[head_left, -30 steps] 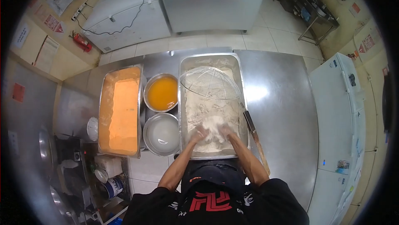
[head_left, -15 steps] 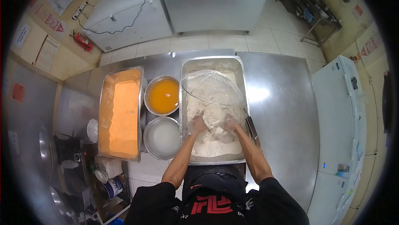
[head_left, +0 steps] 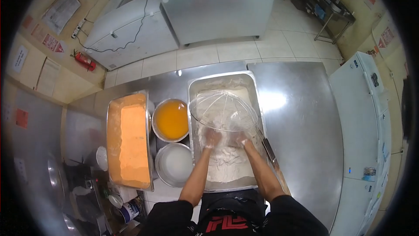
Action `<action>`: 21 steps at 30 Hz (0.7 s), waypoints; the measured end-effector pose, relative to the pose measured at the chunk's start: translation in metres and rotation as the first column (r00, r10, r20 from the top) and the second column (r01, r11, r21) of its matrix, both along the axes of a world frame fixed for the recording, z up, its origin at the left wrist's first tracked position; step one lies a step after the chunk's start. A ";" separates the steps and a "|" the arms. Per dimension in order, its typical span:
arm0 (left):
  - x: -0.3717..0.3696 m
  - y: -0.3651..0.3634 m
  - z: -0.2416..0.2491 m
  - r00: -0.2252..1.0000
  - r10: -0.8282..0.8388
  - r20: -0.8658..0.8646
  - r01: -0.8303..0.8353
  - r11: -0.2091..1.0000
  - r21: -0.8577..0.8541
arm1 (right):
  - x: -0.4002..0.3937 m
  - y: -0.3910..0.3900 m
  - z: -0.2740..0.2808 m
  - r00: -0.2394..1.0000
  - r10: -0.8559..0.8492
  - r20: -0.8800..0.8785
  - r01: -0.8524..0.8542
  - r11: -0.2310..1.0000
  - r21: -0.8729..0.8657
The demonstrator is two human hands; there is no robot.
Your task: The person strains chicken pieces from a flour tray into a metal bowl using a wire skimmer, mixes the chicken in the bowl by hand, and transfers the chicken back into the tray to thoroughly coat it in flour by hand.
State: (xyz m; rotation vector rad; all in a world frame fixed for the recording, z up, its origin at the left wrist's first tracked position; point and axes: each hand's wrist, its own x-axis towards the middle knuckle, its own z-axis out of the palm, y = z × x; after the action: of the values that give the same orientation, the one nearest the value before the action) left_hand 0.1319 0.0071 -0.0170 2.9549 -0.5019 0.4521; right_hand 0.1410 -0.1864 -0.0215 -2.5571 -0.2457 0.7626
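Observation:
My left hand (head_left: 212, 138) and my right hand (head_left: 239, 139) are both in the white flour (head_left: 229, 168) in a deep metal tray (head_left: 192, 166). They sit side by side, a short gap apart, near the middle of the tray. Flour coats them, and blur plus flour hide how the fingers are bent. Just beyond my hands, a round wire strainer (head_left: 224, 110) lies across the tray. Its dark handle (head_left: 269, 150) extends over the right rim toward me. Clumpy, ridged flour lies on the near side of my hands.
Left of the tray stand a bowl of orange-yellow liquid (head_left: 172, 120) and a bowl of cloudy, whitish liquid (head_left: 174, 165). Farther left is a metal tray of orange powder (head_left: 133, 144). A steel table (head_left: 301, 127) extends right, toward a white fridge (head_left: 355, 118).
My hands have moved away from me through the flour, closer to the strainer and slightly nearer each other. The whole view has shifted, with the table lower in the picture.

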 end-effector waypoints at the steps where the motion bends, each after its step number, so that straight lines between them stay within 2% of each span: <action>1: -0.012 -0.002 0.006 0.970 -0.005 -0.243 -0.018 0.996 -0.091 | -0.009 -0.004 0.004 0.997 0.061 -0.046 -0.061 0.998 0.004; 2: -0.021 -0.003 0.017 0.862 0.002 -0.507 -0.102 0.980 -0.169 | -0.009 -0.012 0.009 0.992 0.099 -0.081 -0.099 0.995 0.003; 3: -0.025 -0.001 0.026 0.777 -0.023 -0.629 -0.117 0.977 -0.180 | -0.003 -0.019 0.014 0.993 0.079 -0.083 -0.081 0.997 -0.017; 5: -0.022 0.012 0.044 0.676 -0.079 -0.733 -0.104 0.974 -0.201 | 0.016 -0.027 0.020 0.997 -0.073 -0.009 0.073 0.996 -0.056; 8: 0.012 0.034 0.066 0.803 0.031 -0.595 -0.189 0.961 -0.204 | 0.058 -0.008 0.020 0.934 -0.320 0.157 0.326 0.945 -0.009; 10: 0.039 0.040 0.072 0.818 0.097 -0.567 -0.202 0.971 -0.125 | 0.072 0.021 0.008 0.913 -0.363 0.185 0.355 0.932 0.073; 13: 0.059 0.030 0.040 0.833 0.159 -0.531 -0.209 0.977 -0.036 | 0.064 0.061 -0.009 0.960 -0.244 0.141 0.221 0.962 0.159; 15: 0.052 0.018 0.017 0.875 0.135 -0.465 -0.172 0.984 -0.038 | 0.057 0.050 -0.005 0.989 -0.118 0.086 0.104 0.982 0.157; 17: 0.031 0.012 0.005 0.958 0.026 -0.285 -0.040 0.998 -0.044 | 0.061 0.013 0.008 0.998 -0.038 0.041 0.035 0.996 0.078; 18: 0.015 0.008 0.000 0.986 -0.034 -0.161 0.025 0.998 -0.063 | 0.060 -0.003 0.014 0.997 -0.061 0.042 0.060 0.998 0.027; 20: -0.025 -0.002 0.013 0.951 -0.015 -0.308 -0.018 0.994 -0.105 | 0.060 -0.020 0.023 0.986 -0.147 0.083 0.149 0.989 -0.021; 21: -0.045 -0.011 0.039 0.751 0.158 -0.642 -0.196 0.980 0.012 | 0.059 -0.021 0.021 0.980 -0.173 0.100 0.177 0.984 -0.027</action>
State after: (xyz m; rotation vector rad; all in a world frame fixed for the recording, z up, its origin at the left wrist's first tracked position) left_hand 0.0868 -0.0043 0.0216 2.8472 -0.1151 -0.5314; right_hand 0.1996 -0.2076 -0.0007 -2.6104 -0.0367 0.5822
